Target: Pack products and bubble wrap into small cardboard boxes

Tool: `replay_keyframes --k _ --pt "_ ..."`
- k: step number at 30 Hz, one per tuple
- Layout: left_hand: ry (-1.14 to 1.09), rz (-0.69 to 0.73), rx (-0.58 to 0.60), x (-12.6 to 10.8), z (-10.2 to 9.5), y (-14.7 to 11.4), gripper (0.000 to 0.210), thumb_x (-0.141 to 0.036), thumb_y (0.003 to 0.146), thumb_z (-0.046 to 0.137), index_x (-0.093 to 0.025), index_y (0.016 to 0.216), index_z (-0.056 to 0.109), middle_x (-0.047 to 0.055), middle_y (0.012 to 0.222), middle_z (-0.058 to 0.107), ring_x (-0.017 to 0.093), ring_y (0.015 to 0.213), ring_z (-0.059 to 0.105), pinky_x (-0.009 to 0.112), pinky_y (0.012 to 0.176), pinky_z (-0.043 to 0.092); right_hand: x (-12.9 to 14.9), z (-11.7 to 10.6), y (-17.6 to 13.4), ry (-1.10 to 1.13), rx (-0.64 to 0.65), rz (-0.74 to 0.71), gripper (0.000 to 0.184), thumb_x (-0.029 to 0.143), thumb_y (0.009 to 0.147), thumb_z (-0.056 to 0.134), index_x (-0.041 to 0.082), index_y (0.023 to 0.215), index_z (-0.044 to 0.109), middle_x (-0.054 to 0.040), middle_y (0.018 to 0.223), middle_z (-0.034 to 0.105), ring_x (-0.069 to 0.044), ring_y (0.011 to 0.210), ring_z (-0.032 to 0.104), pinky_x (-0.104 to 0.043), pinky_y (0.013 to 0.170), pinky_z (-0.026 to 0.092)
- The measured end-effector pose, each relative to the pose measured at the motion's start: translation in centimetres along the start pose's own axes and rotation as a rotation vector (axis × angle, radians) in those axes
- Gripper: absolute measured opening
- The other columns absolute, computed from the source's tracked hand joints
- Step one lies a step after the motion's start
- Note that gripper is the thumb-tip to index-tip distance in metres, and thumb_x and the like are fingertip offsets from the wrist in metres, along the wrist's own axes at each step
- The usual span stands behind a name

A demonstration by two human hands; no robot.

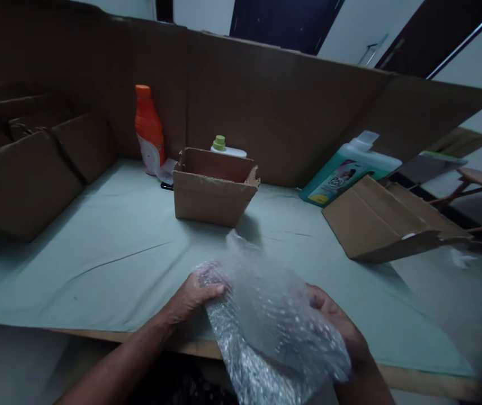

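Left hand [194,295] grips the left edge of the bubble wrap [266,320] at the near tabletop [97,253] edge. Wrap blurred, lower end cut off. Right hand [336,323] closed on its right side, fingers partly hidden behind plastic. Small carton [211,188] far, hiding a white bottle [226,147].

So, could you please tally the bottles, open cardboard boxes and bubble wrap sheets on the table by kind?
Bottles: 3, orange bottle, white bottle, teal bottle
Open cardboard boxes: 2, small box, tipped box
Bubble wrap sheets: 1, bubble wrap, held in both hands
Total: 6
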State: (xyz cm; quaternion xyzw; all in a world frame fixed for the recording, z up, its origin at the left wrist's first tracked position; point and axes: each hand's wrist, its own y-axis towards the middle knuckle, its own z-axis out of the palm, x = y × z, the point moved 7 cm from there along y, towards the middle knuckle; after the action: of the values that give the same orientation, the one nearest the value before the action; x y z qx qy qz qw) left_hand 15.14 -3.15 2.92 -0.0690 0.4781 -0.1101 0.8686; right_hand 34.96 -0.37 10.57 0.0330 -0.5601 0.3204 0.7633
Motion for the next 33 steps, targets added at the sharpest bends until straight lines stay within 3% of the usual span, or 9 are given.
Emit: replay_keyframes --k 3,6,9,14,19,22,26,29,33 --pt "0.164 0.038 -0.172 -1.8 -2.8 -2.9 0.058 -0.044 0.069 0.088 -0.015 0.116 0.071 0.007 0.098 0.074 0.023 0.092 0.068 0.030 0.080 0.052 1.0 -0.3 4.6 -0.148 -0.028 -0.015 0.037 0.042 0.065 0.091 0.016 0.086 0.074 -0.0042 0.071 0.071 -0.014 0.056 0.062 -0.024 0.052 0.048" --pt "0.172 0.063 -0.476 -2.6 -6.2 -6.1 0.062 -0.044 0.070 0.087 -0.018 0.123 0.068 0.001 0.087 0.073 0.017 0.079 0.066 0.025 0.072 0.051 0.8 -1.4 10.6 -0.216 -0.162 -0.095 0.047 0.046 0.055 0.093 0.016 0.085 0.073 -0.0052 0.073 0.072 -0.016 0.060 0.064 -0.025 0.054 0.050" --pt "0.033 0.060 -0.580 -1.5 -8.0 -8.0 0.063 -0.045 0.069 0.086 -0.016 0.122 0.068 0.004 0.098 0.075 0.020 0.087 0.069 0.028 0.078 0.054 -0.4 -2.4 14.3 -0.210 -0.286 -0.185 0.049 0.053 0.056 0.088 0.019 0.086 0.070 -0.0047 0.081 0.073 -0.016 0.066 0.064 -0.025 0.054 0.050" --pt "0.069 -0.048 -0.574 -0.2 -10.4 -11.2 0.079 -0.049 0.072 0.083 -0.018 0.140 0.057 0.014 0.121 0.071 0.029 0.100 0.071 0.039 0.079 0.061 -0.5 -3.9 12.9 -0.354 -0.423 -0.360 0.028 0.045 0.074 0.077 0.023 0.090 0.072 -0.0054 0.098 0.073 -0.019 0.089 0.066 -0.027 0.064 0.051" --pt "0.729 0.171 -0.895 -6.1 -13.4 -15.7 0.080 -0.054 0.079 0.075 -0.024 0.148 0.047 0.012 0.119 0.068 0.028 0.100 0.070 0.038 0.074 0.062 0.9 -1.7 9.5 -0.801 -0.350 -0.605 0.016 0.034 0.088 0.064 0.024 0.094 0.075 -0.0067 0.105 0.075 -0.023 0.100 0.068 -0.037 0.084 0.053" --pt "1.142 0.415 -0.705 -8.5 -9.8 -13.0 0.050 -0.041 0.091 0.063 -0.027 0.139 0.056 0.011 0.126 0.065 0.028 0.112 0.065 0.043 0.085 0.061 0.8 0.4 10.6 -0.908 -0.210 -0.625 0.021 0.026 0.086 0.060 0.023 0.102 0.074 -0.0088 0.119 0.072 -0.024 0.106 0.067 -0.034 0.078 0.054" --pt "1.446 0.604 -0.211 -6.0 -4.0 -6.8 0.041 -0.026 0.091 0.061 -0.023 0.132 0.063 0.014 0.143 0.060 0.033 0.140 0.047 0.056 0.113 0.045 0.5 1.9 14.8 -0.816 0.048 -0.413 0.049 0.021 0.076 0.057 0.020 0.123 0.067 -0.0113 0.125 0.070 -0.017 0.082 0.068 -0.030 0.068 0.053" --pt "1.536 0.463 0.009 -3.1 -3.5 -3.8 0.048 -0.033 0.086 0.070 -0.020 0.132 0.064 0.018 0.151 0.053 0.039 0.145 0.040 0.061 0.116 0.039 0.0 3.3 17.2 -0.694 0.316 -0.187 0.056 0.025 0.073 0.062 0.020 0.129 0.063 -0.0109 0.126 0.069 -0.011 0.067 0.063 -0.028 0.065 0.053" --pt "1.493 0.396 0.065 -2.4 -4.8 -3.6 0.053 -0.040 0.086 0.071 -0.023 0.136 0.062 0.016 0.156 0.049 0.039 0.148 0.037 0.062 0.119 0.032 -0.2 4.9 18.0 -0.833 0.603 0.016 0.042 0.026 0.070 0.069 0.018 0.111 0.071 0.0004 0.080 0.072 -0.010 0.058 0.056 -0.023 0.054 0.045"
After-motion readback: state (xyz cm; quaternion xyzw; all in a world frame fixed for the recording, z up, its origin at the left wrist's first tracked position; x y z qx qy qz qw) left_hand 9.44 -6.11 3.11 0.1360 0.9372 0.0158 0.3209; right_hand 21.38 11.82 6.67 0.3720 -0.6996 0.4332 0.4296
